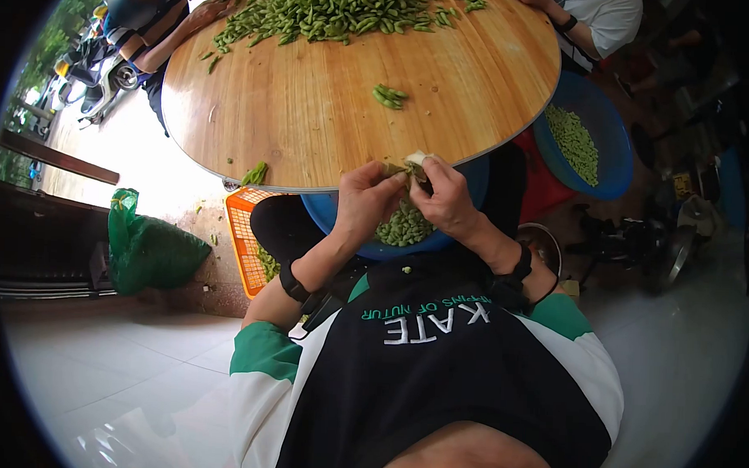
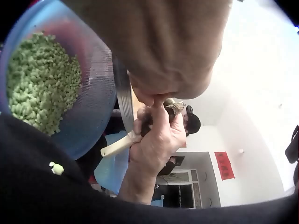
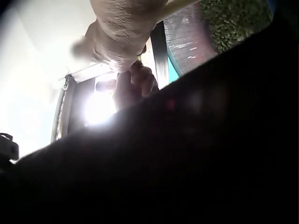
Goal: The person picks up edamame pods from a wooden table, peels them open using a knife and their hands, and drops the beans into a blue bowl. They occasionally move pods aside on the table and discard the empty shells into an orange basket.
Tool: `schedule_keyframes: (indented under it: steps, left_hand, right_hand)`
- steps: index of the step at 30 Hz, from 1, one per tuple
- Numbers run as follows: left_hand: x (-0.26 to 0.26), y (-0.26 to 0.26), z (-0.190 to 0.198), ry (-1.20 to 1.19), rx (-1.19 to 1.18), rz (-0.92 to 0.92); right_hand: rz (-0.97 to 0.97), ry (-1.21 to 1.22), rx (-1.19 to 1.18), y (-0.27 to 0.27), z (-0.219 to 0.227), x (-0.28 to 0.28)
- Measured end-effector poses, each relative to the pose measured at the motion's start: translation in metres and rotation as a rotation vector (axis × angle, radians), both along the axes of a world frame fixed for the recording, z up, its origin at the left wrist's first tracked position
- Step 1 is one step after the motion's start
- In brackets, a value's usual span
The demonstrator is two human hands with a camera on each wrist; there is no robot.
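Note:
My left hand (image 1: 364, 199) and right hand (image 1: 447, 197) meet at the near edge of the round wooden table (image 1: 296, 124). Between their fingertips is a small brownish-green piece (image 1: 393, 170), pinched by the left hand; I cannot tell what it is. The right hand also grips a tool by its cream handle (image 2: 117, 145), which sticks out below the palm in the left wrist view; its working end is hidden. Beneath both hands, shelled green beans (image 1: 403, 228) fill part of a blue basin (image 1: 319, 211). A few green pods (image 1: 389, 97) lie on the tabletop just beyond.
A big heap of pods (image 1: 324, 14) covers the table's far side, where two other people sit. To the right stands another blue basin (image 1: 612, 164) of beans. An orange basket (image 1: 241, 238) and a green bag (image 1: 155, 255) are on the floor at left.

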State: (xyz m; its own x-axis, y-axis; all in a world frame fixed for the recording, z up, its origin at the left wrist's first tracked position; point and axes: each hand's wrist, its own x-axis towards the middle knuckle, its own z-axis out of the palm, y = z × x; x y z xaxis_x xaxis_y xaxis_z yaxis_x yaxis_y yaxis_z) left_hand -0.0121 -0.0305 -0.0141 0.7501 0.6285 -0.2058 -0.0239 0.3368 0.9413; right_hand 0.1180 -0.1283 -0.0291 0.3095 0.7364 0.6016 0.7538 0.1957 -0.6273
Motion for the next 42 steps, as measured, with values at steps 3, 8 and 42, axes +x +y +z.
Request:
schedule_keyframes:
  steps: [3,8,42]
  left_hand:
    - [-0.007,-0.001,0.000,0.113,0.096,-0.039]
    - [-0.037,0.001,0.007,0.247,0.639,-0.083]
    - [0.030,0.057,-0.040,0.072,0.734,0.053]
  right_hand:
    - [0.052,0.060,-0.069,-0.001,0.000,-0.001]
    - [0.101,0.090,-0.124,-0.002,-0.005,-0.004]
    - [0.440,1.392,-0.229,0.009,0.005,0.008]
